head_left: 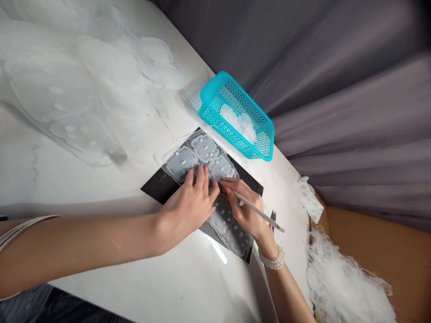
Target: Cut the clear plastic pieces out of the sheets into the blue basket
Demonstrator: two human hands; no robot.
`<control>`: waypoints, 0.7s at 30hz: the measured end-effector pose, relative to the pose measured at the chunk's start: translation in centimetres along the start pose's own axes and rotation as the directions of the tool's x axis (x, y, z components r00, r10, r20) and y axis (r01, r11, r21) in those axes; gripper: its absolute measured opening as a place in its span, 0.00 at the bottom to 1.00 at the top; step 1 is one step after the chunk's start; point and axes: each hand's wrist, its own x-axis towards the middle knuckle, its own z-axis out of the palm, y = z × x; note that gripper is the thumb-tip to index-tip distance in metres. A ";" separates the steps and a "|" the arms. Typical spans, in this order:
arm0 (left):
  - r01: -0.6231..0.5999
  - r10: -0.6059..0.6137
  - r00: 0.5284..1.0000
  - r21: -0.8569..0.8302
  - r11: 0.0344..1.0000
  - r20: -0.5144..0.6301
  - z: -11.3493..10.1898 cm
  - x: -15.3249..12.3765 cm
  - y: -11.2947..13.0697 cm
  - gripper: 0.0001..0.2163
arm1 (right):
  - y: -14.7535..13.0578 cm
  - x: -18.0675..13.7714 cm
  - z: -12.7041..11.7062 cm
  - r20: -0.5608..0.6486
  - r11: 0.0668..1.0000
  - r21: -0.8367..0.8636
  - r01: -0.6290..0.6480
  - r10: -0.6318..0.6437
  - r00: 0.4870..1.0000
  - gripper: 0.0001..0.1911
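While left hand (190, 202) pins sheet (202, 157) flat, right hand (244, 208) grips tool (259, 213) w/ fingertips.

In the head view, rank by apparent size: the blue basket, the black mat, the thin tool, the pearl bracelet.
1. Black mat, partly hidden by the hands.
2. Blue basket, close to the mat in size, so unsure.
3. Thin tool.
4. Pearl bracelet.

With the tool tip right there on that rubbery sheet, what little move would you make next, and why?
Probably draw the thin tool a little further along the edge of the moulded pad on the translucent sheet. The right hand holds it like a pen with its tip at the sheet, and the left hand presses the sheet flat on the black mat right beside the tip.
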 end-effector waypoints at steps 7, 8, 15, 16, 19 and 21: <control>-0.011 0.009 0.997 0.036 0.999 0.074 -0.7 -0.2 0.0 0.25 | 1.1 0.7 1.6 -0.052 0.980 -0.037 0.194 -0.196 0.979 0.15; -0.006 0.003 0.997 0.033 0.999 0.079 -0.7 -0.2 0.0 0.26 | 1.2 0.8 1.8 -0.054 0.979 -0.041 0.200 -0.202 0.978 0.16; 0.000 -0.002 0.999 0.054 0.999 0.037 -0.5 -0.4 -0.2 0.28 | 1.5 0.6 1.8 -0.036 0.984 -0.067 0.166 -0.169 0.985 0.18; 0.005 -0.008 0.999 0.060 0.998 0.038 -0.4 -0.4 -0.2 0.28 | 1.6 0.7 1.7 -0.032 0.980 -0.086 0.182 -0.185 0.982 0.19; 0.026 -0.027 0.999 0.052 0.998 0.020 0.4 -0.6 -0.1 0.28 | 1.7 1.1 1.7 0.034 0.957 -0.173 0.231 -0.229 0.973 0.19; 0.039 -0.039 0.999 0.019 0.999 -0.009 1.0 -0.8 -0.1 0.28 | 1.6 1.4 1.8 0.115 0.939 -0.214 0.268 -0.248 0.962 0.20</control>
